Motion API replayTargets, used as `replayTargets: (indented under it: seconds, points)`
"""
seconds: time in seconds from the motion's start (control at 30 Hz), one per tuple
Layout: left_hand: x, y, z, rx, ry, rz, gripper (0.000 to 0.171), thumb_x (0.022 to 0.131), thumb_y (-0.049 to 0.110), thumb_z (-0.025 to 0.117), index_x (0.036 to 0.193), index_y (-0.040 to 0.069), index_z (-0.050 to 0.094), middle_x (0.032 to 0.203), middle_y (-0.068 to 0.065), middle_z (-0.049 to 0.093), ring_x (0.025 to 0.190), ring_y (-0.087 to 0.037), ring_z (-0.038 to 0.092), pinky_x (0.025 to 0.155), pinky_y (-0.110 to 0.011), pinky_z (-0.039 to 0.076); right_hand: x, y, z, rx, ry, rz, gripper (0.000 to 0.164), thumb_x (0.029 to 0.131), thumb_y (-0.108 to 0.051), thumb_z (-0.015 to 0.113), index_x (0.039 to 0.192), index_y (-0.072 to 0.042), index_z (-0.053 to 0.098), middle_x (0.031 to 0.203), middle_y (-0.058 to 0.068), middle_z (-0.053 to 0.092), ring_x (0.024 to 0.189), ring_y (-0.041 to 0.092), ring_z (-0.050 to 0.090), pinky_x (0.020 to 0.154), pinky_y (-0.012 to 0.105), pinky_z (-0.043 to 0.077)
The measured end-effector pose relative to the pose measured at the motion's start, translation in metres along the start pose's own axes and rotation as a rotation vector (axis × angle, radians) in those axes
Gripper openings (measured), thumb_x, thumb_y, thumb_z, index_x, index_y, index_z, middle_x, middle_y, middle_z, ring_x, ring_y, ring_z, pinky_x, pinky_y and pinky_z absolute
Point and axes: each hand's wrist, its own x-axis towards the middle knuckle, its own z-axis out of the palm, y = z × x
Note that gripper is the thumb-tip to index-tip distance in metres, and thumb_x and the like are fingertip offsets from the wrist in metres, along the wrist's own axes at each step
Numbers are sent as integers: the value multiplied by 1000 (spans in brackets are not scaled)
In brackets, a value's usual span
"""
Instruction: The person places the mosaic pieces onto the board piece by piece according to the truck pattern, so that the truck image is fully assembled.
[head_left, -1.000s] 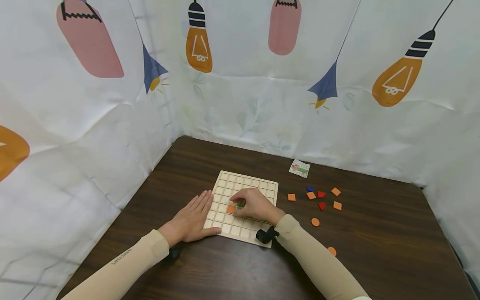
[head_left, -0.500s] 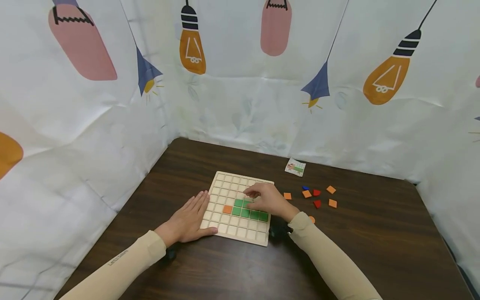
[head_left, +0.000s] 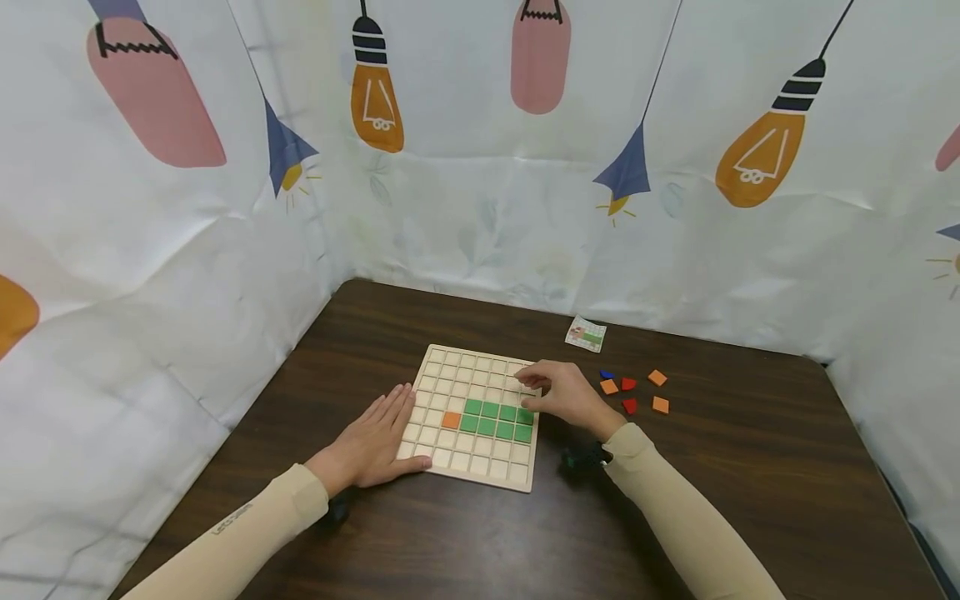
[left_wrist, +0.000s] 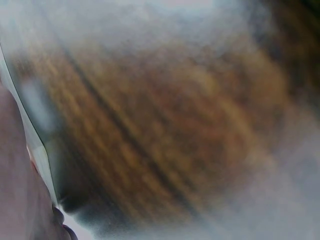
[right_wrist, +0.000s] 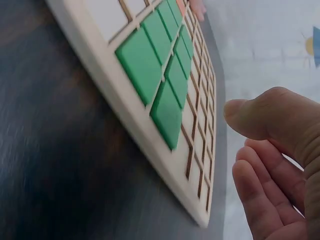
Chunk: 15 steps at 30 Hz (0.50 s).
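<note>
My left hand [head_left: 372, 437] lies flat at the left edge of the board [head_left: 462, 460] on the table [head_left: 480, 537]. My right hand [head_left: 568, 395] hovers at its right edge, fingers loose, holding nothing. Eight green tiles [head_left: 486, 427] and one orange tile [head_left: 451, 420] lie on the board.

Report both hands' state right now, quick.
Left hand: open, fingers straight, at the left edge of the board.
Right hand: open, holding nothing, thumb and fingers apart, near the board's right edge.

Grid board [head_left: 472, 389]: smooth, matt wood. Green tiles [head_left: 487, 427]: smooth. Tabletop [head_left: 465, 542]: wood-grained, slightly glossy. Wall sheet [head_left: 480, 208]: creased, faint sheen.
</note>
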Motion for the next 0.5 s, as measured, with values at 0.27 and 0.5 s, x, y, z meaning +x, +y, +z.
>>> replayTargets:
  seconds: [0.27,0.5]
  points:
    - [-1,0,1,2,10,-2,109,97,76,46,163,-6,19,173,-25,15,162,-41,16,130,-56,25,-9,17,-13,5,56,10,43,88,-11,82,129,-4,71,122,13,73,109,29,71,95,42,61]
    - [-1,0,2,2,21,6,109,96,76,47,162,-6,19,172,-26,16,162,-42,18,129,-57,26,-18,28,-26,34,60,83,44,89,-11,81,131,-6,69,127,14,72,114,31,70,99,44,59]
